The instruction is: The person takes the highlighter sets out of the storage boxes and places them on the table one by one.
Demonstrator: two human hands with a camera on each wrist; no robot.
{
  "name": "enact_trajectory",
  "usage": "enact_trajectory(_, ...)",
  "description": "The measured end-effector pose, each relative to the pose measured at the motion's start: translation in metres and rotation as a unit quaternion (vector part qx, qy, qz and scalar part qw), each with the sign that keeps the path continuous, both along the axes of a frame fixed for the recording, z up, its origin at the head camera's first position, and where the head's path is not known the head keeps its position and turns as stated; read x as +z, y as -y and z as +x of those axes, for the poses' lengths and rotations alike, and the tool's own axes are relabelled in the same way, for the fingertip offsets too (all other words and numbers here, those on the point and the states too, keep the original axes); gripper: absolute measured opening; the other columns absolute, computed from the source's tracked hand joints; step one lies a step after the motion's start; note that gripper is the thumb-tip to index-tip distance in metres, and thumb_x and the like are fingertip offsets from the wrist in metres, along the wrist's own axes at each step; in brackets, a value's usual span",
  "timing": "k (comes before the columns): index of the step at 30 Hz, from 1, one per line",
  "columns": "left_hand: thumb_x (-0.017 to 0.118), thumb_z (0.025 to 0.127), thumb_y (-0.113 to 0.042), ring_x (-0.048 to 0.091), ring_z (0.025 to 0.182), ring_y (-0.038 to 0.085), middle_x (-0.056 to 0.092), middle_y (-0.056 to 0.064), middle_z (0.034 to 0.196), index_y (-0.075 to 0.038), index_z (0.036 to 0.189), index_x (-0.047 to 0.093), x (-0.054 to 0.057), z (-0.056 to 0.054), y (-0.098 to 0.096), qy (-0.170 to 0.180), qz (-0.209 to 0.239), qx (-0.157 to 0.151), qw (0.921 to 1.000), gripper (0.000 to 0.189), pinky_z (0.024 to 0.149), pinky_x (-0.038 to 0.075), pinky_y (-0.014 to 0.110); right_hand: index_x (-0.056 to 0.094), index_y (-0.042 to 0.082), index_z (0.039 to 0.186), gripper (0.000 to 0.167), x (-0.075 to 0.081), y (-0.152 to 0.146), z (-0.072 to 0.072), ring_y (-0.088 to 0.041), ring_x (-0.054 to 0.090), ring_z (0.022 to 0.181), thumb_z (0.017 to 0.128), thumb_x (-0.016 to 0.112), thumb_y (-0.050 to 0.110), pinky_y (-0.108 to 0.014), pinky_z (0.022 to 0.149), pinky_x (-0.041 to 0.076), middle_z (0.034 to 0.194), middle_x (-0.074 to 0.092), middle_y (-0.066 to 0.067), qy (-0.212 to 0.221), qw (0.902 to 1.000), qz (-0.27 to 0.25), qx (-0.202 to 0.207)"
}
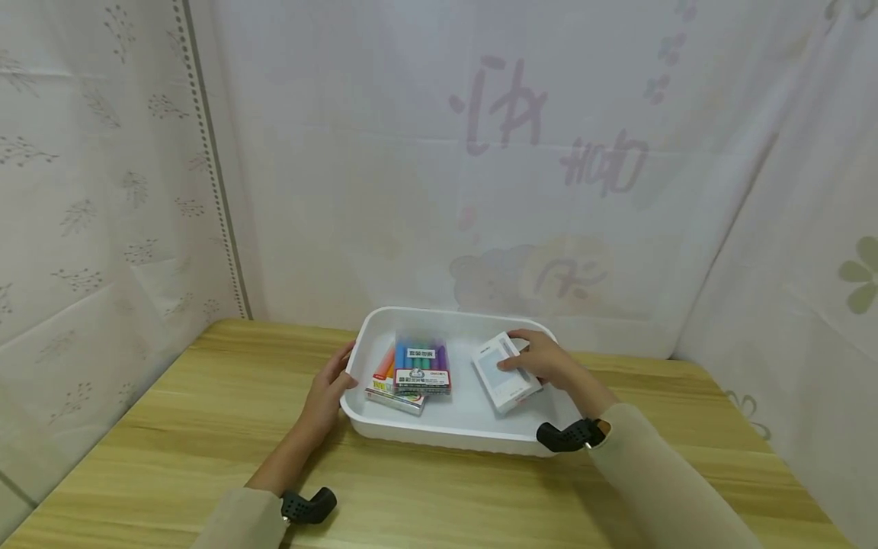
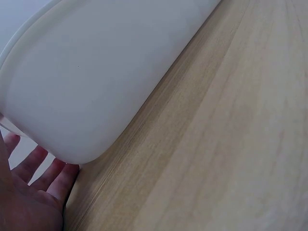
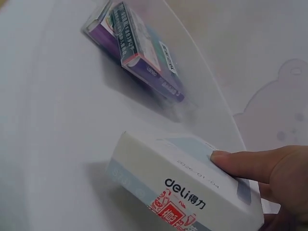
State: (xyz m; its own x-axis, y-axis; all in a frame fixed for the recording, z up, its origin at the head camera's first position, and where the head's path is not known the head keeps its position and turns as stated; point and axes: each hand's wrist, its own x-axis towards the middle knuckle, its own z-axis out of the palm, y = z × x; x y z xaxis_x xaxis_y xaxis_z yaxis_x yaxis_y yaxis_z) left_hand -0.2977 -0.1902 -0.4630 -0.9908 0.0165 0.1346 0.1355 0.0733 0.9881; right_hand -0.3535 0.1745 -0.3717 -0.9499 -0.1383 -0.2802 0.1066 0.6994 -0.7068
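A white plastic tray (image 1: 453, 433) stands on the wooden table. At its left end my left hand (image 1: 321, 406) grips the rim, thumb over the edge and fingers along the outer wall, as the left wrist view also shows. My right hand (image 1: 546, 360) holds a white "deli" carton (image 1: 502, 381) inside the tray's right half, thumb on its printed upper face. In the right wrist view the carton (image 3: 187, 180) is tilted; the fingers beneath it are mostly hidden. Left of the carton, a clear pack of coloured pens (image 1: 421, 366) lies partly over another pack (image 1: 398, 402) with orange colours.
The wooden table (image 1: 171, 427) extends on both sides and in front of the tray. Behind it hangs a pale patterned curtain (image 1: 384, 191), close to the tray's far rim, with more curtain at left and right. Each wrist wears a black strap mount (image 1: 309, 505).
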Motion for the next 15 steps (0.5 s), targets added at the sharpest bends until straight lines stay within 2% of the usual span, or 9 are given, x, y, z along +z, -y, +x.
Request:
enact_trajectory(7,0.046,0.091,-0.006,0.044,0.142,0.043,0.039,0.022,0.16,-0.015,0.156,0.036,0.001,0.001,0.0,0.003,-0.001,-0.002,1.0,0.067,0.107,0.047,0.054,0.034,0.012,0.156,0.079,0.001,-0.01,0.004,-0.021,0.069,0.082,0.09,0.074,0.024,-0.036,0.067,0.06,0.12,0.06,-0.022,-0.001,0.9992,-0.04,0.005)
enact_trajectory(15,0.046,0.091,-0.007,0.044,0.143,0.044,0.039,0.023,0.159,-0.015,0.156,0.037,-0.001,0.0,0.001,-0.001,-0.008,-0.001,1.0,0.066,0.107,0.047,0.054,0.03,0.014,0.158,0.082,0.01,-0.019,0.01,-0.023,0.069,0.09,0.09,0.074,0.026,-0.039,0.07,0.061,0.136,0.055,-0.027,-0.008,0.9978,-0.066,0.002)
